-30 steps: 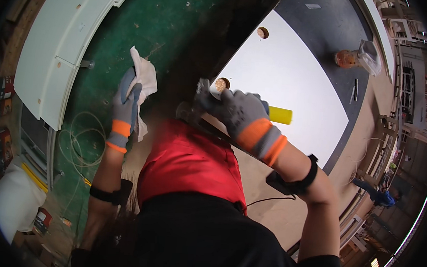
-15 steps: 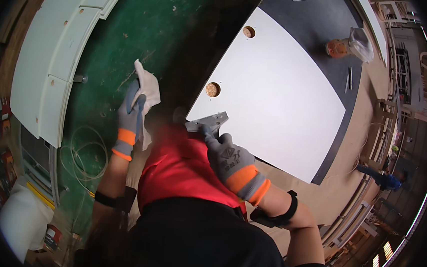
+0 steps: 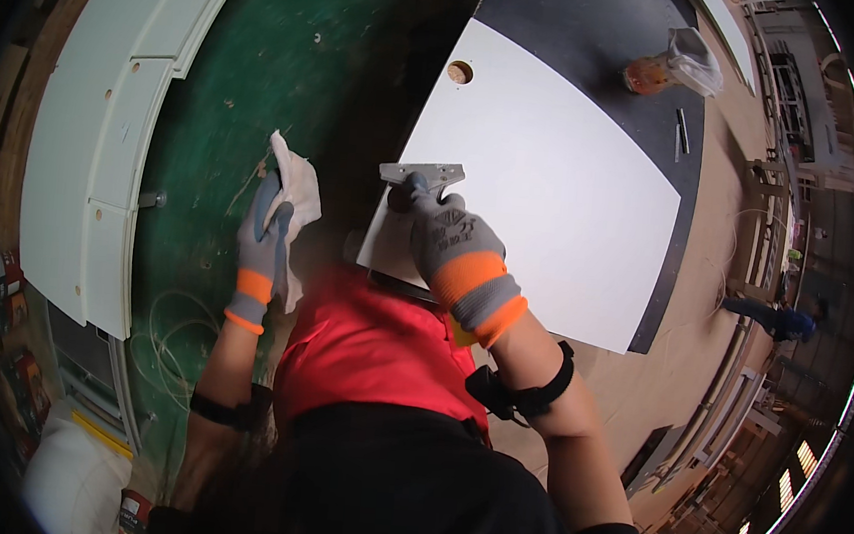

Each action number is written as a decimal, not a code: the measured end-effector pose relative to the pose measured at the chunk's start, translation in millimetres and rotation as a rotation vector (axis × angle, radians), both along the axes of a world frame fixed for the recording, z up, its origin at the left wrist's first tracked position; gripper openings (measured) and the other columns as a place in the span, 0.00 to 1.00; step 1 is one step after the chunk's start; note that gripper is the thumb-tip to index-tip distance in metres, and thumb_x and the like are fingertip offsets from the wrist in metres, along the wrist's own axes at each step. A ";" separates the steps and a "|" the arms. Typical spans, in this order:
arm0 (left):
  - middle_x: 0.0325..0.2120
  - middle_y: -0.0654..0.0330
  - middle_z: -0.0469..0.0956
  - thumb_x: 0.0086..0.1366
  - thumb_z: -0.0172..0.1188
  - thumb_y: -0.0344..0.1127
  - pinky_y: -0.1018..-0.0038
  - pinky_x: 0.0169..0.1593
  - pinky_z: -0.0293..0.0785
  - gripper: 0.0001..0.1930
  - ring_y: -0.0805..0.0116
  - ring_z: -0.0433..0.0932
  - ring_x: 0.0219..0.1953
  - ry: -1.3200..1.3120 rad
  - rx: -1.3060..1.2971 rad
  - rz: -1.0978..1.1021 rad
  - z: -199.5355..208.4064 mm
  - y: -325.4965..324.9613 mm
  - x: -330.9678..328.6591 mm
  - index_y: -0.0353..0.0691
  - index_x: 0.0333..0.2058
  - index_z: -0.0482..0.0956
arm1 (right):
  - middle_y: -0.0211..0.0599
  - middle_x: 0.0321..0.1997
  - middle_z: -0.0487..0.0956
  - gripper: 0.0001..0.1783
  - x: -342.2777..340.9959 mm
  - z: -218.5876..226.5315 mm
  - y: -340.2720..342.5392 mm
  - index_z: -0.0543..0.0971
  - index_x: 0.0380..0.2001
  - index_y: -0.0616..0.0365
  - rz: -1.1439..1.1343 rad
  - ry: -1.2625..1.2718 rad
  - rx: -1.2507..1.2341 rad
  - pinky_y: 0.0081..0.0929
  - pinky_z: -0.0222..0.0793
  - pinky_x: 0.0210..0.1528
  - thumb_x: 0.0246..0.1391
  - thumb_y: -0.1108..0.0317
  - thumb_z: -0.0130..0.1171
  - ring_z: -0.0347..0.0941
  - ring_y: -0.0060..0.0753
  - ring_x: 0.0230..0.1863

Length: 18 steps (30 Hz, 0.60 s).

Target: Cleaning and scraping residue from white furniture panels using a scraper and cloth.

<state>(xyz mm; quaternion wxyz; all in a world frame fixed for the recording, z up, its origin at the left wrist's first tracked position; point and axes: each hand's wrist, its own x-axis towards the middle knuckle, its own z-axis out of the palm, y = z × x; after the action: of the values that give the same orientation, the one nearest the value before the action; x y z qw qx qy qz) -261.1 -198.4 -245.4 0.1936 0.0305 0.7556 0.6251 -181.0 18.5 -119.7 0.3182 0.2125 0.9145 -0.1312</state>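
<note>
My right hand (image 3: pixel 452 241), in a grey glove with orange bands, is closed around a scraper (image 3: pixel 422 174) with a wide, flat metal head. The head lies across the left edge of a white panel (image 3: pixel 564 187), which has a round hole (image 3: pixel 459 72) near its far left corner. Another hole seems hidden behind my right hand. Over the green floor, my gloved left hand (image 3: pixel 265 229) grips a crumpled white cloth (image 3: pixel 298 187), its upper end sticking up past my fingers.
The white panel rests on a dark board (image 3: pixel 605 40). On that board stand a jar of orange contents wrapped in plastic (image 3: pixel 653 77) and thin metal strips (image 3: pixel 682 135). Pale panels (image 3: pixel 121 143) are stacked at left. A coiled hose (image 3: pixel 179 333) lies on the floor. Another person (image 3: pixel 789 323) is far right.
My right hand has carried the scraper forward along the panel's left edge, up to the nearer hole. My left hand still holds the cloth in about the same place.
</note>
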 end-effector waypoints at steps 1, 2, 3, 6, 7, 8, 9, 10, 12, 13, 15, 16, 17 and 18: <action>0.59 0.56 0.69 0.68 0.55 0.32 0.72 0.63 0.59 0.25 0.66 0.67 0.61 -0.008 -0.013 0.001 1.0 1.2 -0.6 0.32 0.61 0.64 | 0.53 0.54 0.71 0.34 -3.4 -5.9 6.4 0.56 0.67 0.47 -0.003 0.035 0.014 0.45 0.77 0.40 0.58 0.68 0.50 0.78 0.52 0.45; 0.59 0.56 0.69 0.68 0.55 0.32 0.72 0.63 0.59 0.25 0.66 0.67 0.61 -0.006 -0.008 -0.004 0.8 2.4 -1.6 0.32 0.61 0.64 | 0.53 0.54 0.71 0.34 -7.2 -9.9 12.8 0.56 0.67 0.47 -0.007 0.037 0.019 0.45 0.77 0.40 0.58 0.68 0.50 0.78 0.52 0.45; 0.59 0.56 0.69 0.67 0.55 0.32 0.72 0.63 0.59 0.25 0.66 0.67 0.61 -0.011 0.005 -0.010 0.0 3.7 -2.6 0.32 0.62 0.64 | 0.52 0.51 0.73 0.33 -11.0 -13.0 19.5 0.57 0.67 0.50 -0.008 0.106 0.028 0.45 0.77 0.40 0.58 0.69 0.49 0.78 0.53 0.45; 0.59 0.56 0.69 0.67 0.55 0.32 0.71 0.63 0.60 0.25 0.66 0.67 0.61 -0.024 0.033 -0.025 0.3 11.0 -4.4 0.32 0.61 0.65 | 0.54 0.46 0.76 0.33 -13.6 -14.2 39.8 0.57 0.66 0.56 -0.012 0.194 0.020 0.44 0.76 0.39 0.57 0.71 0.48 0.78 0.53 0.42; 0.59 0.55 0.69 0.67 0.55 0.31 0.71 0.63 0.60 0.25 0.65 0.67 0.61 -0.034 0.041 -0.030 0.8 13.8 -5.2 0.32 0.61 0.65 | 0.54 0.46 0.76 0.33 -0.2 -20.8 42.7 0.57 0.66 0.55 0.031 0.245 0.039 0.44 0.76 0.39 0.58 0.69 0.48 0.79 0.54 0.41; 0.59 0.55 0.69 0.67 0.55 0.31 0.71 0.63 0.60 0.25 0.65 0.67 0.61 -0.029 0.042 -0.025 -1.7 10.4 -5.8 0.32 0.61 0.65 | 0.55 0.46 0.76 0.33 7.8 -21.9 38.2 0.57 0.67 0.55 0.085 0.299 0.052 0.45 0.76 0.39 0.58 0.67 0.48 0.79 0.54 0.40; 0.59 0.55 0.70 0.67 0.55 0.31 0.71 0.63 0.60 0.24 0.65 0.67 0.60 0.003 0.046 -0.014 -5.8 5.6 -6.3 0.33 0.61 0.66 | 0.54 0.48 0.75 0.32 19.5 -20.0 27.8 0.56 0.67 0.51 0.028 0.171 0.036 0.47 0.76 0.39 0.60 0.61 0.47 0.79 0.55 0.39; 0.58 0.55 0.70 0.67 0.55 0.31 0.71 0.63 0.60 0.24 0.65 0.68 0.60 0.029 0.055 -0.006 -9.9 7.6 -5.2 0.33 0.61 0.66 | 0.59 0.36 0.77 0.30 32.0 -15.4 18.3 0.61 0.64 0.49 -0.027 0.187 0.060 0.46 0.75 0.37 0.58 0.62 0.50 0.77 0.59 0.33; 0.58 0.54 0.71 0.67 0.55 0.31 0.71 0.63 0.61 0.23 0.65 0.68 0.60 0.060 0.043 0.006 -3.6 9.4 -5.3 0.32 0.60 0.66 | 0.60 0.37 0.77 0.30 38.0 -0.3 14.0 0.61 0.64 0.51 -0.092 0.137 -0.037 0.48 0.75 0.36 0.58 0.62 0.50 0.78 0.60 0.33; 0.57 0.53 0.71 0.67 0.55 0.31 0.71 0.63 0.61 0.23 0.64 0.69 0.60 0.092 0.036 0.008 0.8 12.3 -5.4 0.32 0.60 0.67 | 0.60 0.37 0.77 0.30 34.8 0.2 17.8 0.61 0.64 0.51 -0.098 0.136 -0.033 0.48 0.75 0.36 0.58 0.62 0.50 0.78 0.60 0.33; 0.57 0.52 0.71 0.67 0.55 0.31 0.70 0.62 0.62 0.23 0.62 0.69 0.60 0.194 0.006 -0.042 6.5 16.3 -6.2 0.31 0.59 0.67 | 0.52 0.51 0.74 0.32 13.5 -2.9 30.2 0.55 0.69 0.44 -0.007 0.054 0.003 0.49 0.76 0.41 0.62 0.60 0.46 0.78 0.53 0.44; 0.57 0.50 0.71 0.67 0.55 0.31 0.69 0.62 0.63 0.23 0.59 0.69 0.60 0.301 -0.029 -0.082 10.5 17.8 -8.4 0.31 0.59 0.67 | 0.51 0.50 0.74 0.31 1.4 -8.4 37.3 0.57 0.67 0.47 0.019 0.126 0.012 0.47 0.76 0.41 0.60 0.65 0.46 0.78 0.52 0.45; 0.57 0.50 0.71 0.67 0.55 0.31 0.69 0.62 0.63 0.23 0.59 0.69 0.60 0.306 -0.026 -0.082 19.8 25.4 -8.9 0.31 0.59 0.67 | 0.51 0.50 0.75 0.31 -11.9 -9.7 46.1 0.58 0.66 0.48 0.026 0.130 0.028 0.46 0.76 0.41 0.59 0.67 0.46 0.78 0.52 0.46; 0.57 0.49 0.71 0.66 0.55 0.31 0.68 0.61 0.64 0.23 0.57 0.69 0.60 0.410 -0.085 -0.147 30.3 32.6 -6.2 0.30 0.58 0.68 | 0.51 0.50 0.75 0.30 -22.3 -10.2 53.9 0.59 0.66 0.50 0.034 0.135 0.044 0.45 0.77 0.42 0.59 0.69 0.46 0.78 0.51 0.46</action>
<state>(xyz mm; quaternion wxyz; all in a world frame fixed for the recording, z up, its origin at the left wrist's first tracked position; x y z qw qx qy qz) -267.3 -165.9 -215.1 0.0820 0.2036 0.8004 0.5578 -203.3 72.4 -129.9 0.2534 0.1947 0.9399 -0.1200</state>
